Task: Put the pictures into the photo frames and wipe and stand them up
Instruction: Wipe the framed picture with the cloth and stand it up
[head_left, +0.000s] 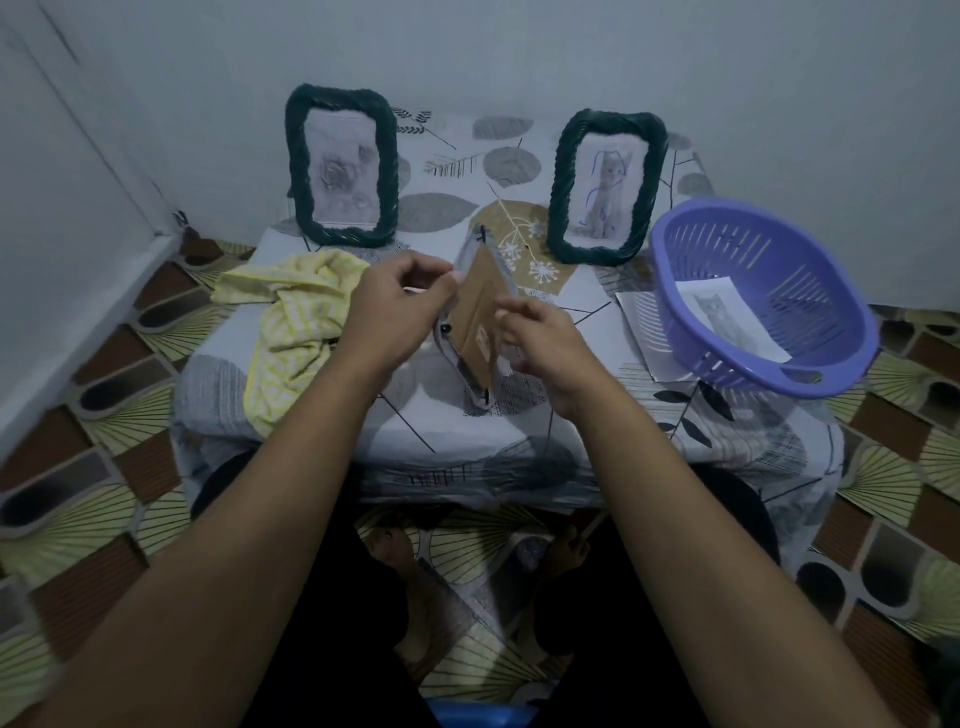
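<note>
I hold a third photo frame (477, 312) above the middle of the small table, its brown cardboard back turned toward me, with small black clips at its edges. My left hand (400, 301) grips its left edge near the top. At the frame's right side, my right hand (540, 338) has its fingers pinched at the back panel. Two dark green twisted-rim frames stand upright at the back by the wall: the left frame (341, 166) shows a rose picture, the right frame (605, 187) a cat picture. A yellow cloth (291, 317) lies crumpled on the table's left.
A purple slotted plastic basket (763, 296) sits tilted at the right edge of the table (561, 441), with a cat picture (727, 317) inside and a sheet of paper (641, 327) under it. A patterned cloth covers the table. Walls close off the left and back.
</note>
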